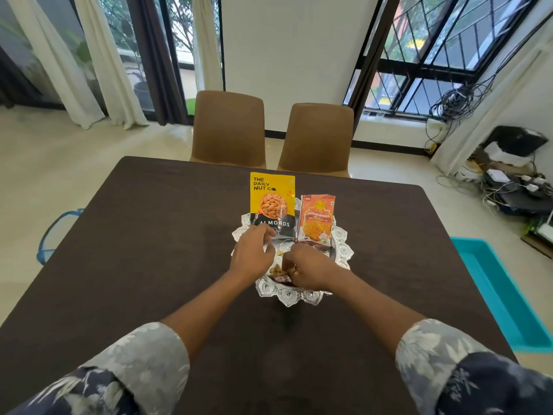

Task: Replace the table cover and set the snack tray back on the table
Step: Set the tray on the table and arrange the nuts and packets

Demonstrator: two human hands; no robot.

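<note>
Snack tray status?
— Mid-table on the dark cover. Left hand pinches almond packet foot; right hand curled among loose snacks, grip unclear. Best: settle packets upright, nudge gently

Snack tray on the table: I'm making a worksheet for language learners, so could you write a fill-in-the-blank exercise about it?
1. The yellow packet standing in the silver tray is labelled ____.
2. The second packet, beside it, is coloured ____.
3. Behind the table stand ____ brown chairs.
Missing words: almonds; orange; two.
</note>
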